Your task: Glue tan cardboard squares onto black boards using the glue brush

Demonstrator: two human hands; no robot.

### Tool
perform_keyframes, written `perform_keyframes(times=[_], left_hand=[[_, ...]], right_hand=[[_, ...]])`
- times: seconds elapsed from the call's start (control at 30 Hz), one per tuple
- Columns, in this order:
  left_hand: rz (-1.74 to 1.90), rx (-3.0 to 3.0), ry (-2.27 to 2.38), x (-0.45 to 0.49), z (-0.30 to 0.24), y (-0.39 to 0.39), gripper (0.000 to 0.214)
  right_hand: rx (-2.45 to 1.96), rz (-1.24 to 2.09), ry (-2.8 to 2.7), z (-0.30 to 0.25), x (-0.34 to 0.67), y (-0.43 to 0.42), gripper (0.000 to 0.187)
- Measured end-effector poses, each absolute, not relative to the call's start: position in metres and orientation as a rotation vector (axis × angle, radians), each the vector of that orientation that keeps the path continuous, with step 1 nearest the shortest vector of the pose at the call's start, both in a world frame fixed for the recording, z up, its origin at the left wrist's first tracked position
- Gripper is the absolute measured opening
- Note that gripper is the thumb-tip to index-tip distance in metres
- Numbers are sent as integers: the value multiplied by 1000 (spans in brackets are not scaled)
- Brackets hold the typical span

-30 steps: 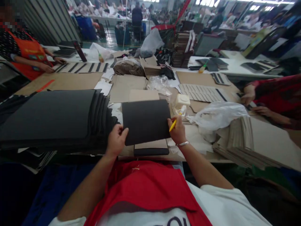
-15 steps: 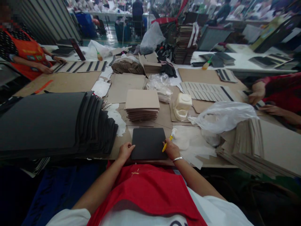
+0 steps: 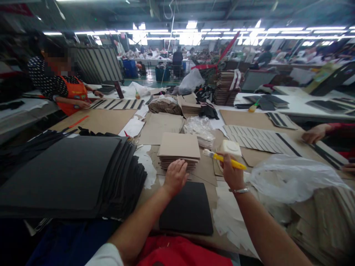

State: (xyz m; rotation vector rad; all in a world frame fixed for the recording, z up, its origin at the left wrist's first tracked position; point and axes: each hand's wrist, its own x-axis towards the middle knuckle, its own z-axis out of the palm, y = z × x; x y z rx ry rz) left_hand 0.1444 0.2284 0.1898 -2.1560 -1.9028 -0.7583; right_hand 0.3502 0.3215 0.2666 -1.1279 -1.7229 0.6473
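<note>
My right hand (image 3: pixel 232 173) is closed around the yellow handle of a brush (image 3: pixel 227 160). The brush's pale bristles point left, above the tan cardboard and near the cream plastic jug (image 3: pixel 231 148). My left hand (image 3: pixel 175 178) reaches to the front edge of a stack of tan cardboard sheets (image 3: pixel 179 145). Its fingers are stretched out against that edge, and no sheet shows lifted in them. Below my left wrist lies a flat black rectangular panel (image 3: pixel 188 210) near the table's front edge, partly covered by my forearm.
A tall pile of large black sheets (image 3: pixel 63 170) stands at the left. On the right are a clear plastic bag (image 3: pixel 291 173) and piled grey-brown sheets (image 3: pixel 327 218). A co-worker in an orange apron (image 3: pixel 74 92) works at far left; another person's hand (image 3: pixel 316 133) is at right.
My left hand has left the black panel and moved forward to the cardboard stack. My right hand has lifted the brush forward and right; its bristles now point left. The view has tilted up.
</note>
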Motion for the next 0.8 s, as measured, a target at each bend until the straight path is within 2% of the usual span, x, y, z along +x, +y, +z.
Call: perform_keyframes(times=[0.17,0.33,0.47,0.6,0.8], left_hand=[[-445,-2246,-2003,143,199,289,62],[-358,-2304,-2030,137,188,294,63],[-397,-2288,-2020,138,185,295,64],[-415,-2278,-2019,139,190,296,61],[-419,-2270,-2031,138,204,297,45]], right_hand=[[-968,1357,-1605,288,243,378,36],[-903,1587,-1844,266,181,407,25],[-1018,1510,-1916,256,156,429,13],[-1181,1306,-1796,254,149,454,14],[-1392,985,-1802,254,219,484,16]])
